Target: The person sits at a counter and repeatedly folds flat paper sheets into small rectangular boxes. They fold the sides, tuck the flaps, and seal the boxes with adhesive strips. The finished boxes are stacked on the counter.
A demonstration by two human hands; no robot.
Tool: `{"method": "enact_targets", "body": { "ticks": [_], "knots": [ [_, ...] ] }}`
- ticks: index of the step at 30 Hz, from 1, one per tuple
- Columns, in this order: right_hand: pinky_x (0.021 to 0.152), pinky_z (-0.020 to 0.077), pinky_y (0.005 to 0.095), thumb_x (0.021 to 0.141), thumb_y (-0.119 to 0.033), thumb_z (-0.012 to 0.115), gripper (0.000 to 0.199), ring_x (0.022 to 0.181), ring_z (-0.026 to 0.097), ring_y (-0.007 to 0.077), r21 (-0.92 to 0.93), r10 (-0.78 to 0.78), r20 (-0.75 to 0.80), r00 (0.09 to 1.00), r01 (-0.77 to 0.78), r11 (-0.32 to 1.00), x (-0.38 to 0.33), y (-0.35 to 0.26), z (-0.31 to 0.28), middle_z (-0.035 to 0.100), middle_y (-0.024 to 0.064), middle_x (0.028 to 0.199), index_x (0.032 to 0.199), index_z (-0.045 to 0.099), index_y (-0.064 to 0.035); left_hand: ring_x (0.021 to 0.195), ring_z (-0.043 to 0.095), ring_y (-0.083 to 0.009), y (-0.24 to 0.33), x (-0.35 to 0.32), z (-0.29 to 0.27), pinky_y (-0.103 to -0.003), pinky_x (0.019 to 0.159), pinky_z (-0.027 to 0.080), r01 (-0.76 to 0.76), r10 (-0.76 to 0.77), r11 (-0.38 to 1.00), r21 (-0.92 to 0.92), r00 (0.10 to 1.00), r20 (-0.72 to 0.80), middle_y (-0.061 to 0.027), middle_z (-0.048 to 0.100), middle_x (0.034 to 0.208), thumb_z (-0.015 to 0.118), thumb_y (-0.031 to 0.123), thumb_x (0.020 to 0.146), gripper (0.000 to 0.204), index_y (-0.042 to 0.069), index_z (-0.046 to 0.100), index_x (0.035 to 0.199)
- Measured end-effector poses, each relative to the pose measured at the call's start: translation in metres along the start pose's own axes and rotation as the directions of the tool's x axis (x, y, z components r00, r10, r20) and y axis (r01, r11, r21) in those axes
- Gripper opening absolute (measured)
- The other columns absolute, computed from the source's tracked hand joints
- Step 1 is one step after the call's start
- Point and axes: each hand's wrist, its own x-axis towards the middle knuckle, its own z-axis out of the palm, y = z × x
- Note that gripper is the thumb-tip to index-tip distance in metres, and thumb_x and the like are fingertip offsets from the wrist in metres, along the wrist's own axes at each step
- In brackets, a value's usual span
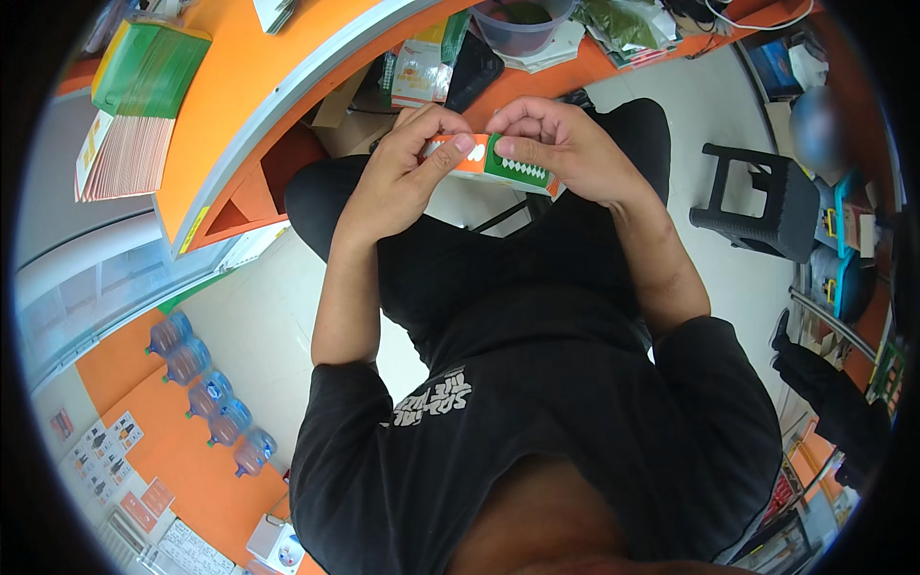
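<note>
A small cardboard box (525,173), orange at one end and green at the other with white shapes, is held level above my lap. My left hand (407,171) grips its orange end, the thumb on the top face and the fingers curled behind. At the green end, my right hand (565,149) pinches the box near its upper edge, with thumb and bent fingers close together. The far side of the box is hidden by my fingers, so I cannot tell whether a flap there is raised.
An orange desk (259,72) curves ahead, bearing a stack of flat green-and-white cartons (144,105). Beyond my hands are a clear plastic tub (522,24) and an orange-white package (422,72). A black stool (757,201) stands right; several water bottles (211,393) line the left.
</note>
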Motion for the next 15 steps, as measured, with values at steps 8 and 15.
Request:
{"method": "enact_targets", "body": {
  "ticks": [8,15],
  "knots": [
    [0.077,0.0493,0.0208,0.102,-0.016,0.065,0.015,0.087,0.062,0.0039,0.08,0.091,0.109,0.99,-0.1,0.992,0.003,0.011,0.002,0.068,-0.0019,0.096,0.11,0.065,-0.0035,0.106,0.049,-0.0174,0.005,0.007,-0.008,-0.032,0.097,0.039,-0.069,0.054,0.993,0.094,0.986,0.155,-0.0039,0.061,0.104,0.062,0.025,0.103,0.023,0.003,0.066,0.103],
    [0.077,0.0504,0.0198,0.104,-0.018,0.063,0.018,0.089,0.063,0.0036,0.098,0.075,0.09,0.993,-0.084,0.992,0.004,0.005,0.003,0.068,-0.002,0.097,0.114,0.065,-0.0043,0.102,0.052,-0.0144,0.024,0.011,-0.02,-0.03,0.094,0.041,0.124,-0.132,0.991,0.052,0.974,0.182,-0.0045,0.059,0.102,0.062,0.022,0.103,0.021,0.003,0.067,0.104]
  ]
}}
